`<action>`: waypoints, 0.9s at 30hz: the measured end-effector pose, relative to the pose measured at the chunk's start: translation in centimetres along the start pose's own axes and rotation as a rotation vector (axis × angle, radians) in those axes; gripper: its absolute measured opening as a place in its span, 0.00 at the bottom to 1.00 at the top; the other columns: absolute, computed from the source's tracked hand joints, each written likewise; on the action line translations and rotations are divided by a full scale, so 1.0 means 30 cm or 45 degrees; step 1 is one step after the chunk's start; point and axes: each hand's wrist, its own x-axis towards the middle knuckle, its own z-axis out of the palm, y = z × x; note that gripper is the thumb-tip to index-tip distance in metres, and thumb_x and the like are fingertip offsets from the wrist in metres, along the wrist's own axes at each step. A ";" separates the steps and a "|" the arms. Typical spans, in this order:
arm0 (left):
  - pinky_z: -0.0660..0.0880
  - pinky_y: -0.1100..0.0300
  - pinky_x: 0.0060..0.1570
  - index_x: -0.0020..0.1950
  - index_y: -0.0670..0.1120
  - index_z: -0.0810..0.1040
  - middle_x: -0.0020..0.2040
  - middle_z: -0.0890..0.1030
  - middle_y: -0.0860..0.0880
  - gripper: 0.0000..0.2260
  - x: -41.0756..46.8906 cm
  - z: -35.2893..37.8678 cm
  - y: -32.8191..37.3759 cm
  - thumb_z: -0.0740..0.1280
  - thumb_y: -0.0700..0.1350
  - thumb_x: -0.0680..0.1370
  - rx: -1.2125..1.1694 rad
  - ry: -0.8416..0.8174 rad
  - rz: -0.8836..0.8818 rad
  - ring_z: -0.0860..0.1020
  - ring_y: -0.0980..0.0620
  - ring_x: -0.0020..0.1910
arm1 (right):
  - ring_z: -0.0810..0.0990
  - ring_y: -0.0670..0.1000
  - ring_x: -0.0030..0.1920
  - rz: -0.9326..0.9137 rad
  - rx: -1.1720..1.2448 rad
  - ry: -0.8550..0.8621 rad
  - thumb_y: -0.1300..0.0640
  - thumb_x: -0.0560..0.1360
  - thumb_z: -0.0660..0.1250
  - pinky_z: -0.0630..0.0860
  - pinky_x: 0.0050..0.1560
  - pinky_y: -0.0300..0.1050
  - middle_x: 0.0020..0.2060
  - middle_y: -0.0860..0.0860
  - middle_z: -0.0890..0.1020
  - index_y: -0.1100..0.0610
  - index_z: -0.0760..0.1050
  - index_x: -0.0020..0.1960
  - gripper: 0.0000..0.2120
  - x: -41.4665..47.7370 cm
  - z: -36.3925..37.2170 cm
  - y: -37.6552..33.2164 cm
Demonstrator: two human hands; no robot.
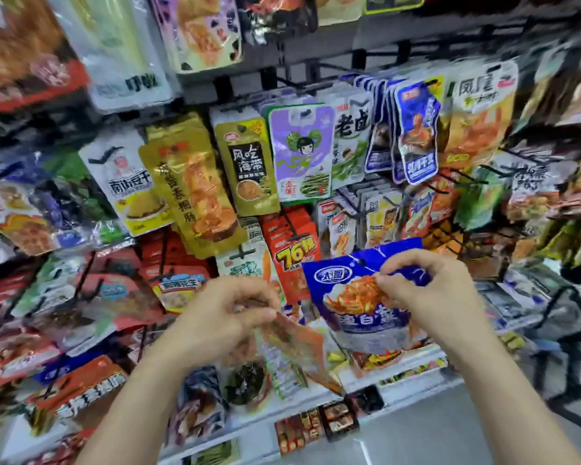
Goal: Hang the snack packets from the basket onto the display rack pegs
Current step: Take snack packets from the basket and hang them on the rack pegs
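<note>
Two packets are held, one in each hand, and neither is judged to be hung yet. Fingertips (383,279) of the right hand (430,290) are pinched together on the top edge of the blue packet (359,307), close to its hang hole. It is held upright in front of the lower rows, and no peg can be seen through it. Fingertips (269,313) of the left hand (228,317) are clamped on the upper corner of the orange packet (296,350), which dangles tilted below that hand, just left of the blue one. Beyond the hands, the rack (316,45) is crowded with hung packets in many rows, too many and too blurred to be counted. A few bare pegs (463,177) can be made out to the upper right of the blue packet. Much of the stocking is judged to be done, with at least these two packets left. No basket is in view, so what remains in it cannot be told. Counted: two hands, two packets in hand.
</note>
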 end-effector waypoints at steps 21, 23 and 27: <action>0.68 0.65 0.34 0.41 0.45 0.73 0.29 0.71 0.57 0.09 0.219 0.488 -0.064 0.62 0.37 0.81 -0.373 -0.298 -0.174 0.68 0.60 0.30 | 0.81 0.53 0.58 0.469 0.381 -0.004 0.52 0.68 0.75 0.76 0.62 0.53 0.63 0.54 0.78 0.39 0.83 0.51 0.13 0.047 -0.201 0.510; 0.66 0.64 0.34 0.43 0.45 0.75 0.31 0.72 0.56 0.07 0.220 0.513 -0.066 0.64 0.40 0.80 -0.350 -0.240 -0.189 0.69 0.59 0.31 | 0.83 0.53 0.55 0.530 0.521 0.010 0.50 0.64 0.78 0.80 0.56 0.50 0.61 0.57 0.80 0.47 0.83 0.55 0.20 0.043 -0.207 0.531; 0.72 0.61 0.35 0.39 0.51 0.79 0.34 0.78 0.53 0.08 0.265 0.574 -0.046 0.68 0.42 0.78 -0.580 -0.067 -0.327 0.75 0.53 0.34 | 0.84 0.52 0.52 0.483 0.546 -0.234 0.37 0.66 0.73 0.80 0.52 0.45 0.51 0.54 0.86 0.52 0.84 0.54 0.24 0.018 -0.182 0.519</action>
